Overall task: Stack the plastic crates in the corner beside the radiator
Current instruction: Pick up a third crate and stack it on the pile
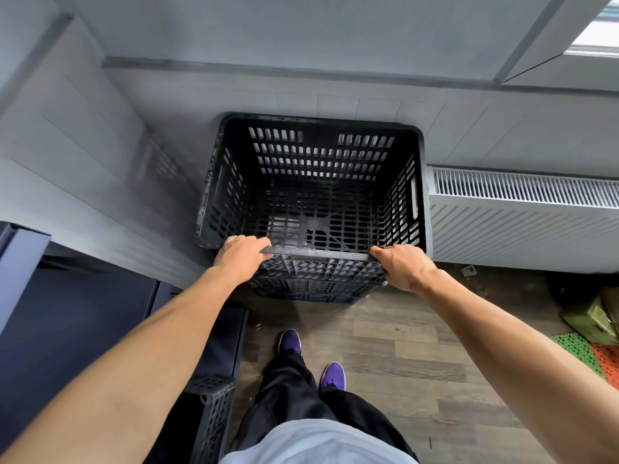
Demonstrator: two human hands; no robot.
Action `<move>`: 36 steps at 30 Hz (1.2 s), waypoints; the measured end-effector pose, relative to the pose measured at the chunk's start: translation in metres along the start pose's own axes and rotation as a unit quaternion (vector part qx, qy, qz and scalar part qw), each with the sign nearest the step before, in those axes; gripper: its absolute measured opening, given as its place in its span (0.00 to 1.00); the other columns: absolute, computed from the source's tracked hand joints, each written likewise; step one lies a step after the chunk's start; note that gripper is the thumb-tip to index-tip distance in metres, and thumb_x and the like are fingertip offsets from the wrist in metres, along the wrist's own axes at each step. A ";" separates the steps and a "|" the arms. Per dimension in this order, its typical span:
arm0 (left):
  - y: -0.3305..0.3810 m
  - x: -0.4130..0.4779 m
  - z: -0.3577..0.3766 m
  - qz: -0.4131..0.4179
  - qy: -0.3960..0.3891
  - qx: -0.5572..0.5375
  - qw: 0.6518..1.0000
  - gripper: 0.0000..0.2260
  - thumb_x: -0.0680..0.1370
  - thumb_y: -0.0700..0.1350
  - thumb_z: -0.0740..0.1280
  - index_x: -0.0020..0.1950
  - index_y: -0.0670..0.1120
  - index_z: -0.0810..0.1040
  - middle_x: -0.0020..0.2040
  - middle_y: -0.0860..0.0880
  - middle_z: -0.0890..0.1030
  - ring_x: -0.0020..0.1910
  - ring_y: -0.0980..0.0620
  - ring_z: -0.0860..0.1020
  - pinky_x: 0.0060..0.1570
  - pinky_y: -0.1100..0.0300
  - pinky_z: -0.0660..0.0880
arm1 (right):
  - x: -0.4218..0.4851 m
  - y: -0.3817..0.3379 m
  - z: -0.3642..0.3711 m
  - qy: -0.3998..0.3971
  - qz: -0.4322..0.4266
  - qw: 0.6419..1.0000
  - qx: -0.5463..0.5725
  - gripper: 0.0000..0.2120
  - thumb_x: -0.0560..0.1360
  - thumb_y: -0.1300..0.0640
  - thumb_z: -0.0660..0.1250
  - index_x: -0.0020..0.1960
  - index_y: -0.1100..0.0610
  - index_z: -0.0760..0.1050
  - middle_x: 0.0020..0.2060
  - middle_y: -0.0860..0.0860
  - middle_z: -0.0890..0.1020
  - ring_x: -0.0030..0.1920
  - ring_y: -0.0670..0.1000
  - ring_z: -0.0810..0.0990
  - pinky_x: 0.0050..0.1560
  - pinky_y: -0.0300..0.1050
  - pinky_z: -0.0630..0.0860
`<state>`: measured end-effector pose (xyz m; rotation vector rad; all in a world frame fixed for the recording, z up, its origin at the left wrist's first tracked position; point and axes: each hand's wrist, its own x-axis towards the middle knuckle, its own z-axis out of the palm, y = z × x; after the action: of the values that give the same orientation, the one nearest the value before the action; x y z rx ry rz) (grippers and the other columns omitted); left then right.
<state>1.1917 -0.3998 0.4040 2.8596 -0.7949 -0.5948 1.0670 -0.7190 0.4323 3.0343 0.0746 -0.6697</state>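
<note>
A black slotted plastic crate (315, 155) stands upright in the corner, its right side against the white radiator (522, 222) and its back near the wall. It is empty, and its height suggests it rests on another crate (311, 293), whose slotted side shows below its near wall. My left hand (243, 254) grips the near rim at its left end. My right hand (400, 264) grips the same rim at its right end. A further black crate (214, 410) stands on the floor at my lower left, partly hidden by my left arm.
A dark blue cabinet or counter (67, 316) fills the left side. The white panelled wall (100, 169) closes the corner on the left. Green and orange mats (589, 360) and a greenish bag (596, 316) lie at the right. My feet in purple shoes stand on wood flooring (402, 363).
</note>
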 end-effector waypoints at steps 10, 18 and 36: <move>0.006 -0.005 0.004 -0.021 0.012 -0.007 1.000 0.07 0.82 0.52 0.60 0.54 0.51 0.76 0.44 0.52 0.76 0.51 0.47 0.75 0.61 0.53 0.65 | -0.007 0.003 0.003 0.013 -0.008 1.000 0.016 0.20 0.76 0.60 0.65 0.67 0.52 0.66 0.46 0.53 0.83 0.45 0.58 0.82 0.39 0.50 0.76; 0.013 0.006 -0.003 -0.010 0.043 0.009 0.999 0.09 0.82 0.52 0.59 0.56 0.50 0.75 0.46 0.49 0.79 0.51 0.45 0.75 0.59 0.52 0.65 | -0.002 0.011 -0.002 0.032 0.012 0.999 0.000 0.19 0.74 0.62 0.66 0.62 0.52 0.67 0.45 0.52 0.83 0.42 0.58 0.82 0.39 0.54 0.81; 0.011 -0.004 0.001 -0.001 0.021 -0.013 1.000 0.08 0.82 0.51 0.60 0.56 0.50 0.75 0.45 0.50 0.77 0.51 0.46 0.74 0.59 0.52 0.65 | 0.000 0.007 -0.004 0.004 0.007 1.000 -0.013 0.19 0.74 0.61 0.66 0.64 0.54 0.69 0.43 0.54 0.83 0.44 0.58 0.82 0.44 0.54 0.81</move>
<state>1.1823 -0.4074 0.4068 2.8398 -0.7738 -0.5397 1.0694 -0.7253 0.4358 3.0103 0.0624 -0.6515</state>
